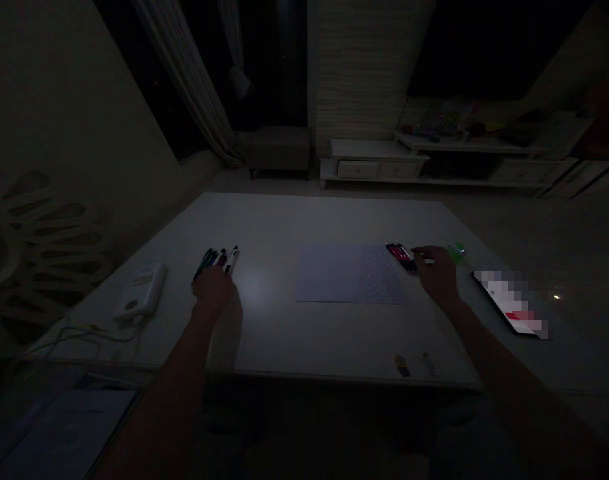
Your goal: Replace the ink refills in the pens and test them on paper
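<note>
The room is dim. My left hand (pixel 214 288) is closed around a bundle of several pens (pixel 219 259) whose tips stick out past my fingers, resting on the white table (pixel 284 327). My right hand (pixel 437 272) lies at the right of a pale sheet of paper (pixel 348 273), its fingers reaching onto a few dark and pink pens (pixel 401 255) lying on the table; the grip itself is too dark to make out. A small green object (pixel 455 251) sits just beyond that hand.
A white box-like device (pixel 143 291) with a cable lies at the table's left. A phone (pixel 511 303) lies at the right. Two small items (pixel 403 365) sit near the front edge. A low white cabinet (pixel 374 163), a stool (pixel 279 150) and curtains stand behind.
</note>
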